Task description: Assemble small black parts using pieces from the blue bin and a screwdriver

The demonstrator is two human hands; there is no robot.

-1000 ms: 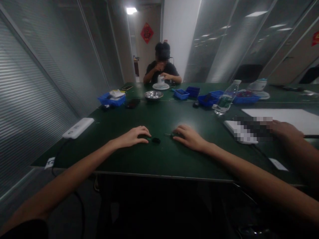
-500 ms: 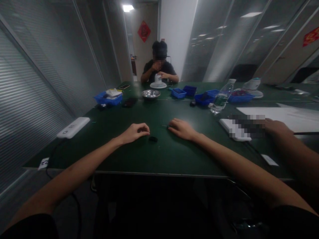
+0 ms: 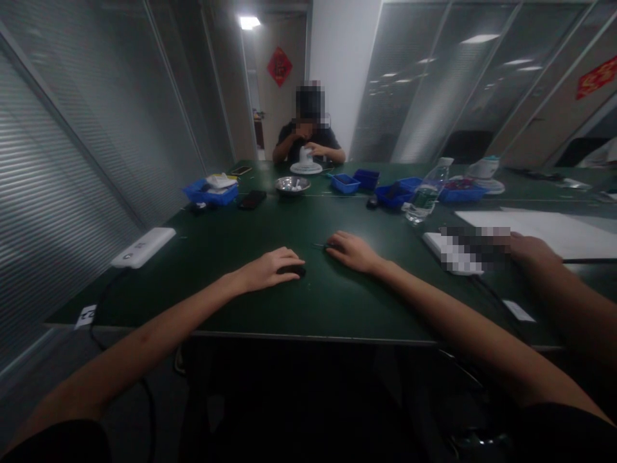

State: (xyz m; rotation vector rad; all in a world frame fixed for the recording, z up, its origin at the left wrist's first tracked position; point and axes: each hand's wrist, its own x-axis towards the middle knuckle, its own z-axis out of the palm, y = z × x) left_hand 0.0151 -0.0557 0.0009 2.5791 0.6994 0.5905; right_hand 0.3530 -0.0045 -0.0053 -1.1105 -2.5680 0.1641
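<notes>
On the green table point(image 3: 308, 308), my left hand point(image 3: 270, 270) has its fingers and thumb around a small black object point(image 3: 295, 270), which lies partly hidden under the fingers. To the right, my right hand point(image 3: 351, 251) rests on the table with its fingers curled round a thin tool point(image 3: 319, 245). The tool's slim shaft points left from the fingertips, and its handle is mostly covered by the hand. A gap of bare table separates the two hands.
A white power bank point(image 3: 144, 247) with a cable lies left. Behind are blue trays point(image 3: 345, 183), a metal bowl point(image 3: 292, 186), a black phone point(image 3: 252, 200) and a bottle point(image 3: 427, 196). Another person's hand point(image 3: 535, 254) is at the right; a person point(image 3: 308, 135) sits opposite with a white fan point(image 3: 306, 166).
My left hand has moved right and slightly down, and its fingers have closed round the black object. My right hand has stayed almost where it was.
</notes>
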